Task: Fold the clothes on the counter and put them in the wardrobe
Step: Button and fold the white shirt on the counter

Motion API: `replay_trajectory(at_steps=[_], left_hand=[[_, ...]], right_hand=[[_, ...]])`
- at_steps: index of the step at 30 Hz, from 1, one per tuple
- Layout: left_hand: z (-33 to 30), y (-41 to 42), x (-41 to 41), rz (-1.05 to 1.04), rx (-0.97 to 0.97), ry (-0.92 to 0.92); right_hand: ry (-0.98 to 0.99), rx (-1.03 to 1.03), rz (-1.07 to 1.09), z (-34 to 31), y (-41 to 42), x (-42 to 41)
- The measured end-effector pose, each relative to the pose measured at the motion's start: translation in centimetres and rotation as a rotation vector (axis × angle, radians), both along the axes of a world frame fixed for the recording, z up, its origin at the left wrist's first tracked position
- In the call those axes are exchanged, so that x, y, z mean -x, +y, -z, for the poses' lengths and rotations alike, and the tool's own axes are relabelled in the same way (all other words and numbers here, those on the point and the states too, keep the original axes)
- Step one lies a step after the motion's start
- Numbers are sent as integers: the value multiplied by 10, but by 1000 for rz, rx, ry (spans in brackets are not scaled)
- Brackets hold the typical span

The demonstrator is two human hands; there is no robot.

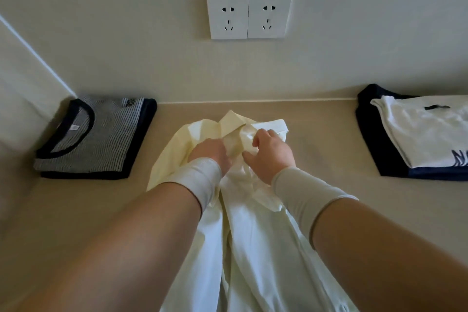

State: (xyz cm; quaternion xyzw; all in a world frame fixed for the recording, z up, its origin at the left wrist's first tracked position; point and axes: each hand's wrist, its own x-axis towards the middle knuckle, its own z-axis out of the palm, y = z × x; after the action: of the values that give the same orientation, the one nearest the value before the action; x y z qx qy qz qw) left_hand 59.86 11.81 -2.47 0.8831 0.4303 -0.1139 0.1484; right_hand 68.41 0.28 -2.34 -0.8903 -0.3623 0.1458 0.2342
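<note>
A pale yellow collared shirt lies unfolded down the middle of the beige counter, its collar toward the wall. My left hand grips the fabric just left of the collar. My right hand pinches the cloth just right of the collar, fingers curled into it. Both wrists wear light sleeves. The lower part of the shirt runs out of view at the bottom.
A folded grey striped T-shirt with dark trim sits at the counter's left end by the side wall. A folded white garment on a navy one sits at the right end. Two white wall sockets are above.
</note>
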Motion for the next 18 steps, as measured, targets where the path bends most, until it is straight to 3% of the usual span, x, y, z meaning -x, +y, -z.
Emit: replay_trajectory(at_steps=[4, 7, 9, 11, 15, 18], left_hand=[[2, 19, 2, -159, 113, -4], [2, 32, 4, -210, -17, -126], [3, 34, 2, -52, -137, -317], [5, 27, -8, 158, -87, -403], [22, 13, -28, 298, -11, -125], [32, 13, -26, 217, -31, -127]], right_hand=[[4, 157, -26, 12, 12, -3], [34, 194, 24, 19, 13, -7], [24, 201, 36, 23, 14, -10], [-4, 206, 30, 26, 15, -12], [-61, 265, -15, 32, 17, -18], [-98, 295, -21, 38, 12, -21]])
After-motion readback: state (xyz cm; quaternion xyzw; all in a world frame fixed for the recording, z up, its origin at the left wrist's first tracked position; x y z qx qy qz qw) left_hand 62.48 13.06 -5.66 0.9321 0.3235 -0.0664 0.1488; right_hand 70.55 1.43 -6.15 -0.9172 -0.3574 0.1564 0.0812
